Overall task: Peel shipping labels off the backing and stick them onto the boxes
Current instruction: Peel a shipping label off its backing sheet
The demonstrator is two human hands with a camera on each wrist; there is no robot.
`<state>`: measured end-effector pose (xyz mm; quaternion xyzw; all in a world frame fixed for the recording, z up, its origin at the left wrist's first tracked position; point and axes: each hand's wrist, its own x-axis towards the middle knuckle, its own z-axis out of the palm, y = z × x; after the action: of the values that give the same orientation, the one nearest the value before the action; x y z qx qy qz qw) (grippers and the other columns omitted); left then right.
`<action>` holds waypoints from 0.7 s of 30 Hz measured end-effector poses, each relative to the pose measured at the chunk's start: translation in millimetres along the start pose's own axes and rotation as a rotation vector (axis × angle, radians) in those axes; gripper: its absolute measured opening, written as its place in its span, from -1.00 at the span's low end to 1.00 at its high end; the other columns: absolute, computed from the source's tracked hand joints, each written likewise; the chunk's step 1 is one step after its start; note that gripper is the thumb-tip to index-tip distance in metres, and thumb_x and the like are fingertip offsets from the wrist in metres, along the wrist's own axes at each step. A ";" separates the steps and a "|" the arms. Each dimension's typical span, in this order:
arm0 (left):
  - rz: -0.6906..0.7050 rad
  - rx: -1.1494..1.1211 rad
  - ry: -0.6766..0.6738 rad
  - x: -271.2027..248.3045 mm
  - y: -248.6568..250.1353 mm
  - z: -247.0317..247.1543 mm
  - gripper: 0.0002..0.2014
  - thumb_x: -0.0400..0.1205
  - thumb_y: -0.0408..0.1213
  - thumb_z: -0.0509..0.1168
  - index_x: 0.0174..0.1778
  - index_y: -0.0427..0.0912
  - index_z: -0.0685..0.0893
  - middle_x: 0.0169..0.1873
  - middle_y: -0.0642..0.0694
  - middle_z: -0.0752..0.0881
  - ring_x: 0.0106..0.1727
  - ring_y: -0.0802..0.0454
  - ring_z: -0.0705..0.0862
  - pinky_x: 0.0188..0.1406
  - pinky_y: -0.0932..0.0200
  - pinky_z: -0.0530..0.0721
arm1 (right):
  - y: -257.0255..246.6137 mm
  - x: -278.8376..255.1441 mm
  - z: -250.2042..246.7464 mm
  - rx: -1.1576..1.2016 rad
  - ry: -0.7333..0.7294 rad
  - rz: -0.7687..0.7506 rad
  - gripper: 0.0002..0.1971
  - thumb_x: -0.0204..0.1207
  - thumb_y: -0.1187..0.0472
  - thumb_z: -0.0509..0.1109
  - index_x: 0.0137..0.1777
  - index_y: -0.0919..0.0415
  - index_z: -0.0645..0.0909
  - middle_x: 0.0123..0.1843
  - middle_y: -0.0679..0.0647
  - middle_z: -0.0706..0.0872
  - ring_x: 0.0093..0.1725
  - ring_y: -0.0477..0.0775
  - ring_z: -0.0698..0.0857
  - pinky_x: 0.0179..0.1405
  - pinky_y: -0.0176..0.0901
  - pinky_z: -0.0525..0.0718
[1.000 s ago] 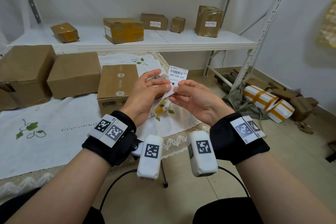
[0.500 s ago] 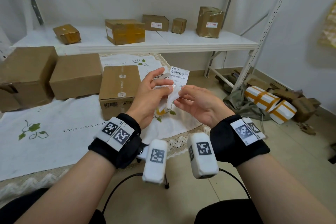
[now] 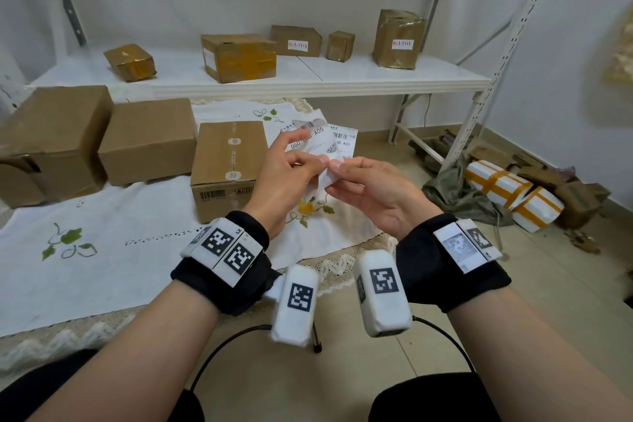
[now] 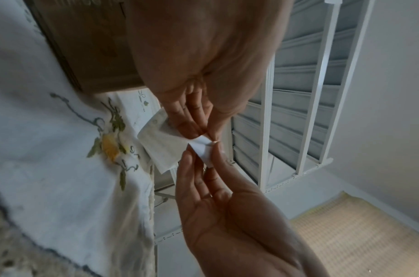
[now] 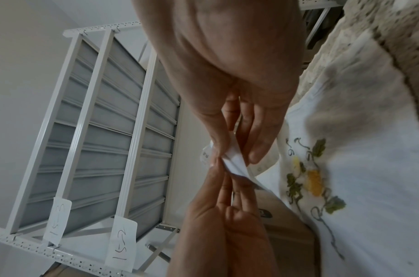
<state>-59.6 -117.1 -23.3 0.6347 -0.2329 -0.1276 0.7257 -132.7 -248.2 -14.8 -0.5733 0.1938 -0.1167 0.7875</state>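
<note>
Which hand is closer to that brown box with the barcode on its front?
Left. The left hand hovers just beside the barcode box, by its right edge; the right hand is farther right. Both pinch the label.

My hands [image 3: 342,178] meet in the air over the right corner of the worktop [image 3: 102,267] with its white embroidered cloth. Just left of them stands the brown cardboard box with the grey tape strip [image 3: 229,161], its flat top bare. Further left, two larger plain brown cardboard boxes [image 3: 147,140] sit side by side, touching. Behind runs the white metal shelf [image 3: 342,77] carrying small taped parcels. To my right the tiled floor [image 3: 531,301] lies open up to the white parcels banded in orange tape [image 3: 510,192].
</note>
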 end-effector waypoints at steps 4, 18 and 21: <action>-0.031 -0.047 -0.007 3.2 -1.7 -0.3 -0.58 0.71 -0.42 0.39 0.50 -0.17 0.55 -0.28 -0.02 0.71 -0.20 0.08 0.69 -0.26 0.40 0.68 | 0.4 0.5 0.0 0.017 0.009 -0.014 -0.91 0.58 0.41 0.51 -0.12 0.32 0.65 -0.16 0.21 0.84 -0.25 0.03 0.85 -0.07 -0.12 0.88; -0.077 -0.034 0.016 4.5 -2.9 3.0 -0.82 0.77 -0.24 0.35 0.17 -0.26 0.73 -0.25 -0.09 0.72 -0.35 0.16 0.67 -0.26 0.35 0.69 | -0.6 -0.4 4.7 0.048 0.152 -0.035 -0.77 0.64 0.43 0.47 -0.17 0.20 0.53 -0.12 0.16 0.79 -0.26 0.05 0.78 -0.30 -0.17 0.83; -0.087 0.009 -0.017 5.4 -4.8 2.4 -0.68 0.78 -0.11 0.33 0.07 -0.36 0.75 -0.17 -0.20 0.71 -0.27 0.09 0.65 -0.23 0.36 0.70 | -2.6 0.2 6.7 0.042 0.106 -0.033 -0.80 0.59 0.48 0.48 0.02 0.20 0.59 -0.25 0.07 0.78 -0.31 0.00 0.77 -0.19 -0.13 0.85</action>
<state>-55.6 -122.6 -26.8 0.6462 -0.2117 -0.1633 0.7148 -129.4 -243.4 -10.6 -0.5527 0.2235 -0.1637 0.7860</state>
